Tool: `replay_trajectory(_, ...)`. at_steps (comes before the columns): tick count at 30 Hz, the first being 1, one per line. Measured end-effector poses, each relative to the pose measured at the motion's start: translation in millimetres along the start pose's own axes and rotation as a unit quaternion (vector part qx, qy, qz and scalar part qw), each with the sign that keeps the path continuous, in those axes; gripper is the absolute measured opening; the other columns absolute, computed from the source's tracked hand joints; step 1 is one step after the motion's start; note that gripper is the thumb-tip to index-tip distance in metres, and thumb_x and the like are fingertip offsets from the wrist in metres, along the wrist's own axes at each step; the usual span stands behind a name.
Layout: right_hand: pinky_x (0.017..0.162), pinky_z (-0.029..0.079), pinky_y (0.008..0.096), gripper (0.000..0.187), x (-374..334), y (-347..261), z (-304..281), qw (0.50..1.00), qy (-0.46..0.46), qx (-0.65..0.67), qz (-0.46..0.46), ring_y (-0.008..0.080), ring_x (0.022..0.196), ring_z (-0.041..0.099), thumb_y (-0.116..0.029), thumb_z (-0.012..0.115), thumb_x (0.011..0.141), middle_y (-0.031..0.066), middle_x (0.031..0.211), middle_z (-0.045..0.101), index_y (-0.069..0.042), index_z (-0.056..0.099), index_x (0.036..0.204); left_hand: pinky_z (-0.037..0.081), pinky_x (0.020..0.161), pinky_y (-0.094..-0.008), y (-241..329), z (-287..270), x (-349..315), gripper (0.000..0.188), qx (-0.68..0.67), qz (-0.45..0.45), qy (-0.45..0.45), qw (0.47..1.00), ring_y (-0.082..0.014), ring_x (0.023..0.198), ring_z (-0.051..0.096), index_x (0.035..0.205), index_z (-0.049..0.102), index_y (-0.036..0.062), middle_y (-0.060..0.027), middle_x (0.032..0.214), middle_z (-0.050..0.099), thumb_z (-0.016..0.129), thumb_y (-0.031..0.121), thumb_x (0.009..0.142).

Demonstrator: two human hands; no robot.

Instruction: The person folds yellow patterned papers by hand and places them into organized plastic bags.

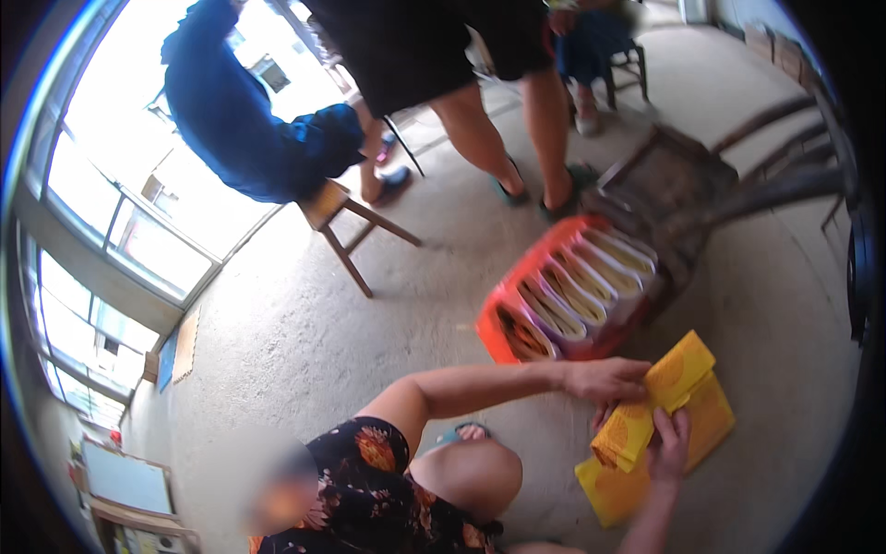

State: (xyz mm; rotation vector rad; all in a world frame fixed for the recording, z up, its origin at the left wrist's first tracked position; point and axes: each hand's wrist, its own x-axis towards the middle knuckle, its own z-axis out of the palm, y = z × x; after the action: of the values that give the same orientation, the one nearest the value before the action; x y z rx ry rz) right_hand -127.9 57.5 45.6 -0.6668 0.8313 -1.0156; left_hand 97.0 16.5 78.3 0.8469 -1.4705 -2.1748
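Observation:
Both my hands are closed on a folded piece of yellow paper (pixel 678 369) with an orange printed pattern, held tilted at the lower right. My left hand (pixel 604 380) grips its upper left edge, the arm coming from a dark floral sleeve (pixel 369 443). My right hand (pixel 672 443) pinches its lower edge, the thumb on top. Behind the folded piece and my right hand is a larger yellow sheet (pixel 711 415), partly hidden. Just beyond my left hand stands a red container (pixel 494 337) holding a row of several pale folded packets (pixel 581 286); their exact kind is unclear.
A dark wooden chair (pixel 678 171) touches the container's far side. Farther off, a person in black shorts (pixel 415 55) stands, and a person in blue (pixel 231 120) sits on a wooden stool (pixel 328 203). Another person sits at the back. Bright windows (pixel 138 222) line the left.

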Motion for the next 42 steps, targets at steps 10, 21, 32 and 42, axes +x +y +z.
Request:
replay_trajectory(10,0.083,0.054,0.0296,0.033,36,-30,84,0.882,-0.149,-0.348,-0.28,0.0197,0.084,0.071,0.006,0.044,0.079,0.0136,0.087,0.074,0.004,0.074,0.093,0.056,0.073,-0.0296,35,-19,-68,0.077,-0.057,-0.02,0.069,0.996,-0.0164,0.093,0.065,0.134,0.047,0.0015,-0.0095,0.104,0.064,0.041,0.068,0.096)
replay_trajectory(21,0.111,0.037,0.0404,0.069,13,20,111,0.985,-0.135,-0.093,-0.057,0.0249,0.131,0.047,-0.047,0.06,0.095,0.0113,0.141,0.048,-0.003,0.039,0.145,0.048,0.067,-0.0373,14,-7,-96,0.034,0.233,0.287,0.41,0.834,-0.0303,0.075,0.061,0.1,0.058,-0.0009,-0.0165,0.084,0.06,0.063,0.033,0.097)
replay_trajectory(32,0.083,0.052,0.0267,0.043,36,15,169,0.97,-0.096,-0.219,-0.05,0.0108,0.095,0.062,-0.012,0.079,0.083,0.0046,0.106,0.064,0.002,0.057,0.117,0.051,0.065,-0.0245,-7,-50,-130,0.03,0.102,0.172,0.436,0.877,-0.0064,0.077,0.06,0.099,0.064,-0.0036,-0.0021,0.088,0.067,0.074,0.023,0.09)
replay_trajectory(42,0.076,0.055,0.0259,0.025,5,22,139,0.993,-0.039,-0.112,0.004,0.0099,0.087,0.065,-0.007,0.076,0.086,0.002,0.098,0.068,-0.002,0.063,0.107,0.045,0.052,-0.0281,-17,-27,-115,0.037,0.165,0.197,0.464,0.848,-0.0065,0.059,0.055,0.084,0.063,-0.0005,-0.0021,0.064,0.057,0.059,0.033,0.101)
